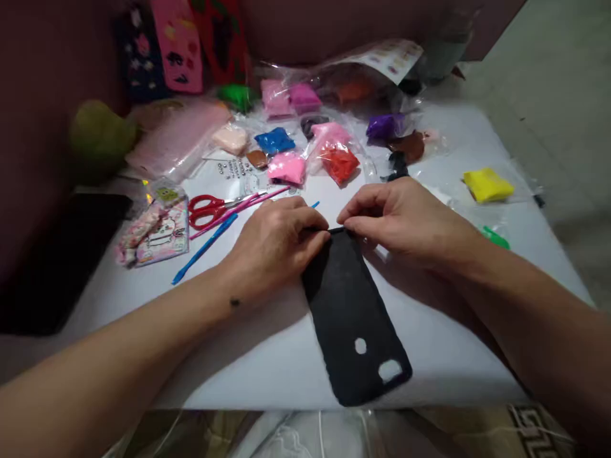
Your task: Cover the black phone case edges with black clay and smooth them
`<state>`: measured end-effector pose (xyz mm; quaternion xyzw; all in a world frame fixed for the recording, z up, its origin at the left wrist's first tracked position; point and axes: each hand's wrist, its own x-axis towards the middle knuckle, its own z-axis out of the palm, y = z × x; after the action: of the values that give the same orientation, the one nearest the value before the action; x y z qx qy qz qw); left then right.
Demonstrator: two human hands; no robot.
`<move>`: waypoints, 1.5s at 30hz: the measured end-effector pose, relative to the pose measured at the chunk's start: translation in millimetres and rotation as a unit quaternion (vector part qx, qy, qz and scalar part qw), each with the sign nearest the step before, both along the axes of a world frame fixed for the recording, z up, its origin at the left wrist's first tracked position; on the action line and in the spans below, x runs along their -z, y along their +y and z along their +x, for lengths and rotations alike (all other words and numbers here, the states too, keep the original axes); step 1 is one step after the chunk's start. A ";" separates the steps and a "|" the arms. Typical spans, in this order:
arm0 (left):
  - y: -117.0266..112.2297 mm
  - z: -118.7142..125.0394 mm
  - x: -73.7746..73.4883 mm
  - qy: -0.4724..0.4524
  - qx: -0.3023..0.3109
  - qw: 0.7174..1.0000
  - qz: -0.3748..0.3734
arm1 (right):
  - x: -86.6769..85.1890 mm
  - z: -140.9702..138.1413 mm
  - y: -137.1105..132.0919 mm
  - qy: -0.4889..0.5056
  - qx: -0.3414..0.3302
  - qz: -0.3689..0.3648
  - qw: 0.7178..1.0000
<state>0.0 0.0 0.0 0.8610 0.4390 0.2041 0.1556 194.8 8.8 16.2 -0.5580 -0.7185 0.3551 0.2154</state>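
A black phone case (351,318) lies flat on the white board (267,356), its camera holes toward me. My left hand (277,245) rests on the case's far left corner, with curled fingers pressing its top edge. My right hand (396,219) pinches the same top edge from the right, thumb and fingertips together on the rim. Both hands meet at the far end of the case.
Bags of coloured clay lie at the back: blue (274,140), red (340,164), pink (286,168), purple (384,126), yellow (487,184). Red scissors (207,208), a blue tool (205,248) and a sticker pack (160,232) lie left. A black slab (57,261) borders the board's left side.
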 end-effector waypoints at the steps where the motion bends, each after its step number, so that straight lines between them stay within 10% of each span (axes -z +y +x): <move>1: 0.6 0.5 1.1 0.001 0.005 1.000 0.004 | 0.3 0.2 -1.1 0.003 -0.003 0.002 1.000; 45: -4.8 -26.1 -10.3 0.053 0.127 0.988 -0.075 | -8.5 -4.1 -2.1 -0.074 -0.088 -0.043 0.992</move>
<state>-26.1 -4.8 10.3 0.9053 0.3476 0.1032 0.2214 190.7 6.8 24.8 -0.5259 -0.7630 0.3609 0.1052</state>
